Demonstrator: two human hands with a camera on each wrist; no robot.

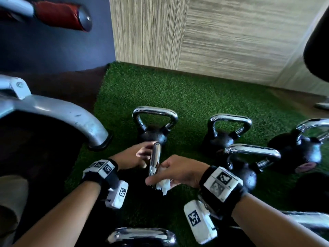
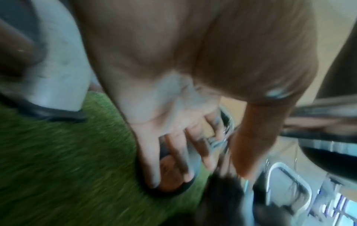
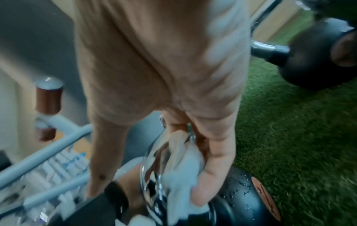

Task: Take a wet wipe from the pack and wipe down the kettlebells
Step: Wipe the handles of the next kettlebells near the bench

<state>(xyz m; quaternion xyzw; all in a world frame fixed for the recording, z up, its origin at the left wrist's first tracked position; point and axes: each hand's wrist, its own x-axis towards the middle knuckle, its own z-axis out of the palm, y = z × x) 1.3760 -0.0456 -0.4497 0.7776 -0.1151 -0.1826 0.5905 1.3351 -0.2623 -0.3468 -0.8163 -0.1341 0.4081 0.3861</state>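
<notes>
Several black kettlebells with chrome handles stand on green turf (image 1: pixel 187 97). The nearest one's chrome handle (image 1: pixel 155 159) runs between my two hands, and its black body is hidden under them in the head view. My left hand (image 1: pixel 144 155) grips the far end of that handle between thumb and fingers. My right hand (image 1: pixel 160 179) holds a crumpled white wet wipe (image 1: pixel 162 185) wrapped against the near part of the handle. The right wrist view shows the wipe (image 3: pixel 179 168) pressed on the chrome handle (image 3: pixel 152 175) above the wet black body (image 3: pixel 237 198). The pack is out of sight.
Other kettlebells stand behind (image 1: pixel 153 134), to the right (image 1: pixel 220 139), (image 1: pixel 243 172), (image 1: pixel 299 150), and one at the bottom edge (image 1: pixel 142 236). A grey machine leg (image 1: pixel 71 116) rests on the turf's left edge. A wood-pattern wall (image 1: pixel 213 41) closes off the back.
</notes>
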